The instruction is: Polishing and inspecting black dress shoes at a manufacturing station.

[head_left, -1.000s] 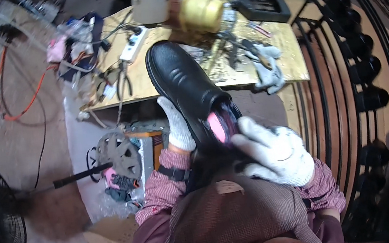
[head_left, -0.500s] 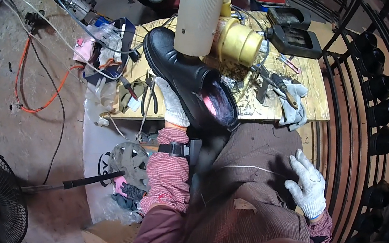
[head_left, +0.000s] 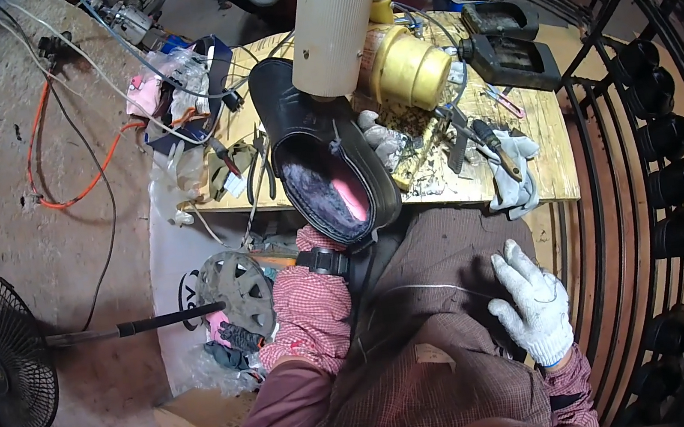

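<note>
A black slip-on shoe point(head_left: 293, 107) tilts at the table's front edge, its opening turned toward me. Grey fleece lining and a strip of pink show inside. My left hand point(head_left: 385, 140), in a white knitted glove, reaches beneath the shoe; its gloved fingers come out along the shoe's right side, and the palm is hidden. The toe lies beside the lower end of a ribbed pale tube point(head_left: 335, 29). My right hand point(head_left: 535, 305), also gloved, hovers over or rests on my right thigh with fingers spread and nothing in them.
On the wooden table point(head_left: 557, 172) stand a yellow cylindrical part point(head_left: 414, 70), black trays point(head_left: 517, 65), a wooden-handled brush point(head_left: 498, 150), a spare glove point(head_left: 514, 178) and pliers point(head_left: 257, 168). Racks with black shoes point(head_left: 671, 183) line the right; a fan point(head_left: 2, 353) stands left.
The shoe has rolled so its opening faces left and toward me. My left hand has gone from its left side to underneath, fingers showing on the right. My right hand stays spread.
</note>
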Tool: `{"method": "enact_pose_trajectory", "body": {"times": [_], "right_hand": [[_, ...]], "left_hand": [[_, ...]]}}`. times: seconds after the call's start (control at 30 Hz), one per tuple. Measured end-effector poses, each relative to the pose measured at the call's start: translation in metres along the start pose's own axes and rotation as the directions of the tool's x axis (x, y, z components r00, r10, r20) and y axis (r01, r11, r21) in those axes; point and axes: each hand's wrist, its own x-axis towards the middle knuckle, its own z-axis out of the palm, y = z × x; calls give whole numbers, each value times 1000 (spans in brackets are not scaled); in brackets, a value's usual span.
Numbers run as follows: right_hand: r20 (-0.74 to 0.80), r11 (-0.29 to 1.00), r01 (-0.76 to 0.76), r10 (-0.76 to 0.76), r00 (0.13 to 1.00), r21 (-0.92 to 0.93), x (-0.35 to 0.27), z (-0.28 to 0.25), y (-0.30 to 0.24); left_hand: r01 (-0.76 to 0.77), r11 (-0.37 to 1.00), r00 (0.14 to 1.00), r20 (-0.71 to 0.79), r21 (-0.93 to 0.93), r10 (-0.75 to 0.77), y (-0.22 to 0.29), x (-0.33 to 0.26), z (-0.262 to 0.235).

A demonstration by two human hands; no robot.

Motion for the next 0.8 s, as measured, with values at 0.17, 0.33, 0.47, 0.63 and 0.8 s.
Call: {"method": "enact_pose_trajectory", "body": {"times": [0.17,0.33,0.47,0.63,0.8], "right_hand": [[-75,1000,0,-2,997,-22,-9,4,5],[-73,999,-47,46,996,-11,-14,7,13],[-47,998,-27,24,999,-63,-5,6,21],[-55,994,64,-69,996,-87,22,-2,23],[-21,985,141,-144,989,-97,51,-11,16]], "left_hand": [[-166,961,975,-109,220,194,8,-31,-30],[-248,805,769,-396,539,502,16,-39,-22],[-234,559,549,-366,796,751,35,-6,0],[-72,282,557,-196,957,807,48,25,29],[-232,480,550,-293,846,782,48,45,61]]}}
